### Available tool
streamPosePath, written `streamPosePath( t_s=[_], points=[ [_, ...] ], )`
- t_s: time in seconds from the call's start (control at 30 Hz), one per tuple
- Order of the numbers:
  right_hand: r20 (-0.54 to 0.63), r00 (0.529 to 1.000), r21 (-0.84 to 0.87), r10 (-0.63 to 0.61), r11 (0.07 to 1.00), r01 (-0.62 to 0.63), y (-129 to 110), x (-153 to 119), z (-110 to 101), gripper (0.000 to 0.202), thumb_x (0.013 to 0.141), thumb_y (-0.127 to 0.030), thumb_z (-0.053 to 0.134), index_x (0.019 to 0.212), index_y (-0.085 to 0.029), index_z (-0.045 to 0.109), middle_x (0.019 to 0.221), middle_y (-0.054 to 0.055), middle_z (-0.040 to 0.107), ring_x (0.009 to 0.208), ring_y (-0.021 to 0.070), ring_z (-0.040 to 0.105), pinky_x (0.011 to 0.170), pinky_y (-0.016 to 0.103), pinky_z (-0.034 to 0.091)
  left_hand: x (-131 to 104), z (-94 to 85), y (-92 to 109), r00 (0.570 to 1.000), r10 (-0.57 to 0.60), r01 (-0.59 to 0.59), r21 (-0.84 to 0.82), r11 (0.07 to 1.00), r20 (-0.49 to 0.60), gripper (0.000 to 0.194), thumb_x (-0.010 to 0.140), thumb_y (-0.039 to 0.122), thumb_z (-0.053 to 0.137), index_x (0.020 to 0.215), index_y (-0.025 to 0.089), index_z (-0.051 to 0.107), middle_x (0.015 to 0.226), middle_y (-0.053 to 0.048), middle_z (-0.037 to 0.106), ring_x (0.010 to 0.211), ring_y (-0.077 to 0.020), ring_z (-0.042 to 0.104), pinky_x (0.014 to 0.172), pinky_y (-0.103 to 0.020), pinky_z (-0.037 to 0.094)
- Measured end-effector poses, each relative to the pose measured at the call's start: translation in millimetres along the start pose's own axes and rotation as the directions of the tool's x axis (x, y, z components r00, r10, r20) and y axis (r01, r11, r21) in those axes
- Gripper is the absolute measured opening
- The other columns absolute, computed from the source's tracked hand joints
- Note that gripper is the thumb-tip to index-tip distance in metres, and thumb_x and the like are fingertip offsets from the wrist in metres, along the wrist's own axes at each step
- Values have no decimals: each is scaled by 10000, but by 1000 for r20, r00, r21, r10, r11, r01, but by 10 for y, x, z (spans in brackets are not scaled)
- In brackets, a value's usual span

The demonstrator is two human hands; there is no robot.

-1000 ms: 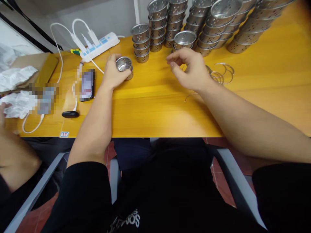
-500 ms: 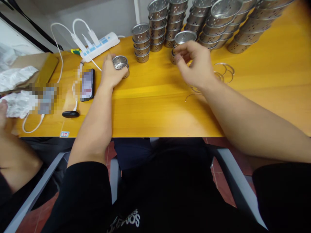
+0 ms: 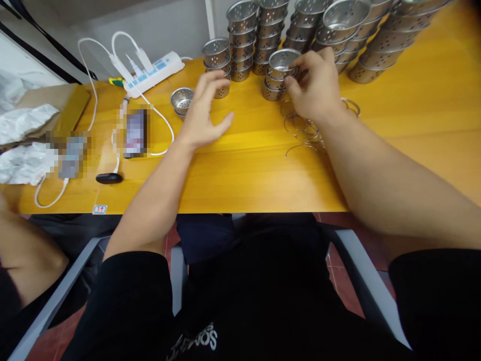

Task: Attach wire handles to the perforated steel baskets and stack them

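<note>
My left hand point(image 3: 205, 113) is over the table with its fingers spread and nothing in them. Just left of it stands a small perforated metal cup point(image 3: 182, 101), partly covered by the hand. Behind its fingertips is a short stack of such cups point(image 3: 216, 52). My right hand point(image 3: 317, 85) is curled, thumb and fingers at the right rim of the top perforated metal cup point(image 3: 281, 61) on another short stack point(image 3: 273, 93). Several thin wire rings point(image 3: 300, 129) lie beneath and beside my right hand and forearm, partly hidden.
Taller stacks of perforated cups point(image 3: 240, 37) line the back. On the left are a white power strip point(image 3: 156, 75) with cables, a phone point(image 3: 136, 133), a small black object point(image 3: 108, 178) and plastic bags point(image 3: 28, 161). Another person's arm point(image 3: 32, 250) is at far left.
My left hand has let go of the small metal cup and moved right, opening. My right hand has shifted slightly right along the top cup, uncovering more of that stack.
</note>
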State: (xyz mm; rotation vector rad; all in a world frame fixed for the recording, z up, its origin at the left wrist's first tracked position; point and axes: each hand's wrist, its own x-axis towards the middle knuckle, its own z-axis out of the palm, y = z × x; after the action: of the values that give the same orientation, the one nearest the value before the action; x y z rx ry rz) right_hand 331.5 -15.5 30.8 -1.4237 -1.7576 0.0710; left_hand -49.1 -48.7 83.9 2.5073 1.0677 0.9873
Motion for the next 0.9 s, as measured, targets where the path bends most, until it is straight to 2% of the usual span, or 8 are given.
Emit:
streamPosePath(
  t_s=[0.07,0.17,0.27,0.43,0.6,0.63,0.77,0.9],
  points=[
    [8,1000,3,14,1000,-14,-25,-7,-4,291,1092,-525,802,1359,-413,781,1576,178,719,1281,385,763,1200,623,692,-20,117,72,991,15,-6,-64,998,137,668,1017,594,927,1643,432,758,1919,-110,676,1815,-463,637,1498,-740,580],
    [23,999,15,44,999,-44,-78,-19,-40,212,1090,-527,806,1268,-455,717,1566,154,727,1279,396,756,1214,629,682,-54,250,51,977,26,-5,-99,995,214,624,1003,474,937,1601,357,804,1841,-148,751,1730,-453,719,1453,-709,632],
    [25,998,8,56,998,-56,-104,-14,-59,189,1104,-478,808,1257,-434,707,1527,158,754,1284,393,764,1217,613,669,-70,287,-31,977,7,15,-100,995,213,598,989,423,947,1569,357,818,1804,-148,783,1716,-451,728,1428,-707,649],
    [-6,998,-25,61,998,-61,-76,34,-13,180,1109,-384,870,1236,-387,742,1450,167,823,1317,397,760,1237,621,633,-62,257,-109,982,1,20,-110,994,189,608,984,427,937,1576,353,820,1777,-169,800,1698,-481,738,1402,-748,663],
    [3,997,-31,73,997,-73,-62,72,31,281,1207,-606,934,1210,-377,770,1432,131,869,1313,406,753,1258,660,625,-60,266,-102,981,-24,45,-106,993,193,603,983,457,938,1568,369,821,1768,-145,812,1687,-458,744,1405,-722,672],
    [9,997,-33,74,997,-74,-74,73,31,275,1208,-585,953,1202,-379,770,1432,120,873,1310,400,756,1259,658,631,-59,269,-98,981,-26,48,-108,993,195,597,988,465,941,1564,364,821,1766,-148,811,1689,-457,743,1405,-716,672],
    [-5,995,-44,99,994,-99,-165,65,12,335,1131,-306,1074,1087,-361,747,1399,104,899,1261,354,789,1240,598,661,-51,272,-89,978,-36,58,-102,993,206,579,992,464,958,1544,356,819,1766,-166,803,1690,-477,743,1403,-725,666],
    [-18,995,-36,100,994,-100,-231,65,-3,401,1113,-254,1092,1003,-353,719,1332,111,923,1174,336,801,1175,562,683,-51,281,-107,978,-38,60,-99,993,207,585,1004,455,942,1562,342,806,1769,-178,795,1682,-481,747,1410,-733,657]
  ],
)
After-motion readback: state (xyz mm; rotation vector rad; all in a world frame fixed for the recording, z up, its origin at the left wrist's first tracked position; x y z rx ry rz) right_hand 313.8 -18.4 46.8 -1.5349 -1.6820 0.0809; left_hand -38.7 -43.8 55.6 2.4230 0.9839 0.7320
